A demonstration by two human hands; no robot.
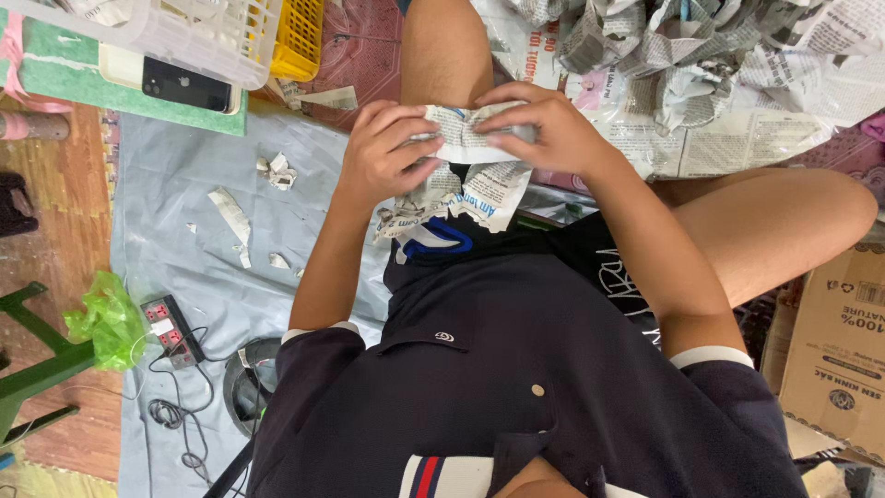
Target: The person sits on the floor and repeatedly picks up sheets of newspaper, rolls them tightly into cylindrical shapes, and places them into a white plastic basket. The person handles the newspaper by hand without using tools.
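I sit on the floor and hold a crumpled sheet of newspaper (466, 171) over my lap with both hands. My left hand (383, 152) grips its left side with curled fingers. My right hand (539, 129) pinches its upper right edge. The lower part of the sheet hangs down toward my dark shorts. My left knee (442, 46) points away from me just beyond the paper.
A heap of crumpled newspaper (701, 65) lies at the upper right. Torn scraps (230, 212) dot a grey sheet (175, 184) on the left. A white basket (184, 32), yellow basket (300, 37), phone (184, 85), power strip (171, 332), green bag (106, 318) and cardboard box (839, 341) surround me.
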